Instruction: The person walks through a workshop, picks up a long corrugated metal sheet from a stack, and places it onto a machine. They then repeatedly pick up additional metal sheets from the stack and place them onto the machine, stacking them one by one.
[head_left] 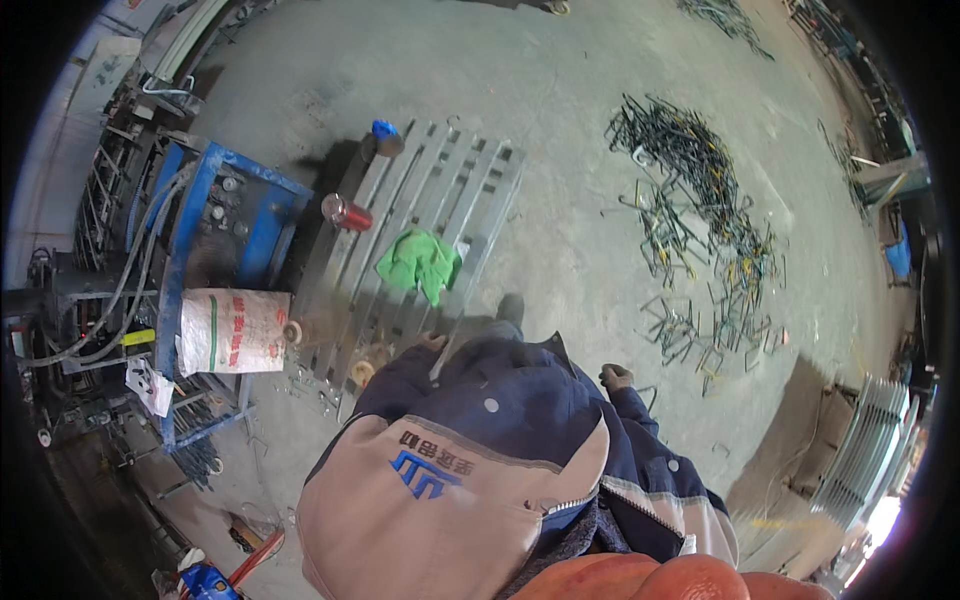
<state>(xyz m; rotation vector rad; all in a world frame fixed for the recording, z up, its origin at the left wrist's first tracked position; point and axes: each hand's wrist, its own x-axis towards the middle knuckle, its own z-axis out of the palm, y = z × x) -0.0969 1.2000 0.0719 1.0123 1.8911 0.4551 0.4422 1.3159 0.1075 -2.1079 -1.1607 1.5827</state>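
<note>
My left hand (433, 342) sticks out of a dark blue sleeve at the near end of a grey slatted metal rack (440, 185) lying on the floor. It seems closed on a thin metal rod (455, 325) that slants up toward the rack. My right hand (616, 376) hangs lower at my side over bare concrete, fingers curled into a fist; I cannot make out anything in it. My blue and beige jacket hides both forearms. A green cloth (420, 262) lies on the rack just beyond the left hand.
A red can (346, 213) and a blue-capped cylinder (385, 136) rest on the rack. A blue machine (225, 215) with hoses and a white sack (232, 330) stand to the left. Bent steel wire pieces (700, 200) are heaped at right. Ribbed metal sheets (865, 440) lean at lower right.
</note>
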